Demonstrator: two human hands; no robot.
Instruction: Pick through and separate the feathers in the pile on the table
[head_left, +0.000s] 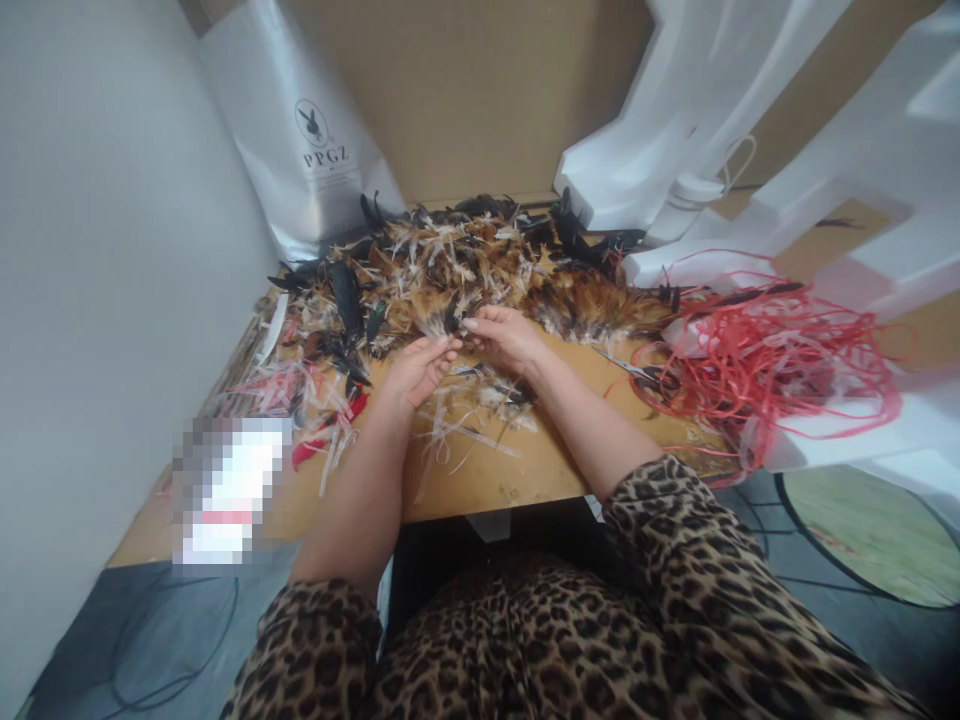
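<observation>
1. The small brown feather bunch (432, 314) sits at the middle of the table (541, 470), right at your fingertips, with its tips pointing to the far side.
2. Your left hand (424, 368) pinches this bunch at its pale base between thumb and fingers.
3. Your right hand (506, 338) is just beside it, fingers curled near a dark feather (452, 314); you cannot tell here whether they grip it.
4. Just under and nearer than your hands, pale thin strips (459, 436) lie on the table.
5. Beyond your hands spreads a wide heap of loose feathers (450, 250), brown, white and black.
6. To the right of your hands you have a row of brown feathers (600, 306), with scissors (651, 376) nearer than it.
7. Farther right lies a tangle of red ribbon (787, 355).
8. At the far left stands a white printed bag (322, 200); on the near left, a pixelated patch hides part of the table.
</observation>
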